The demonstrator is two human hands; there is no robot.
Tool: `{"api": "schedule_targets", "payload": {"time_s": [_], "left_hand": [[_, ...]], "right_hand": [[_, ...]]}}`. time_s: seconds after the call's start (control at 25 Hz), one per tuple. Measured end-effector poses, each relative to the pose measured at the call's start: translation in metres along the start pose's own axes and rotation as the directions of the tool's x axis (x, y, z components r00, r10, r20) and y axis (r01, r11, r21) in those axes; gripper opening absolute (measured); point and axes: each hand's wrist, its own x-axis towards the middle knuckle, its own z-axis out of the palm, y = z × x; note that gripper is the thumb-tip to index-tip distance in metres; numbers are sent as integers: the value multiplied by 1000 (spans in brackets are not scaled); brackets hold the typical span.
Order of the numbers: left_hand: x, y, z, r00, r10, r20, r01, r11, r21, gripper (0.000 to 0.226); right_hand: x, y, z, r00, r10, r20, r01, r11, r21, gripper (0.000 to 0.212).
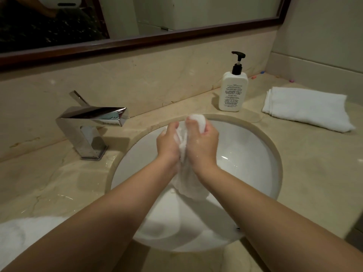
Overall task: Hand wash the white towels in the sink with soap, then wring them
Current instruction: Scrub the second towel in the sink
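Both hands, left hand [168, 142] and right hand [204, 140], clutch one soapy towel [183, 152] mid-wash; right of the grip, a folded towel [306, 108] awaits washing.

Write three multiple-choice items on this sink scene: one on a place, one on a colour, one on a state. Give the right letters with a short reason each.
1. Where does the soap bottle stand?
A. on the counter behind the sink
B. inside the sink
C. on the faucet

2. What colour is the bottle's pump?
A. white
B. black
C. red

3. What are the hands doing with the wet towel?
A. both grip it over the sink
B. only one touches it
C. neither touches it

Answers:
1 A: it stands on the counter past the rim of the sink.
2 B: the pump is black above a white body.
3 A: the left hand and right hand both curl round the bunched towel.
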Motion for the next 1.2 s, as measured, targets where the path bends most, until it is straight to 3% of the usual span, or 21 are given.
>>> {"api": "schedule_targets", "payload": {"time_s": [0.08,0.24,0.36,0.44,0.56,0.72,0.88,1.04,1.2], "left_hand": [[5,0,-5,995,-90,49,94,993,-73,40],[5,-10,3,997,22,71,-29,995,98,64],[14,-13,-9,992,-96,85,106,988,-116,55],[13,-14,-7,981,-138,137,161,972,-169,57],[4,-16,6,993,-93,74,91,996,22,72],[11,-17,-4,974,-194,118,210,967,-143,59],[11,-25,5,982,-178,59,180,983,-30,70],[17,-28,-2,966,-235,104,247,960,-128,65],[14,-28,5,973,-200,118,209,975,-75,69]], "right_hand": [[-3,3,5,997,12,79,-1,990,-139,42],[14,5,2,991,135,12,-126,951,-282,53],[-5,11,9,984,98,146,-39,931,-363,51],[2,11,7,986,85,144,-22,920,-391,54],[22,12,-4,988,155,8,-143,928,-343,59],[-1,21,2,971,91,219,25,880,-475,59],[18,14,-7,987,140,79,-85,872,-482,62],[2,19,-6,976,119,182,-19,881,-472,61],[14,16,-9,988,129,86,-75,884,-461,63]]}}
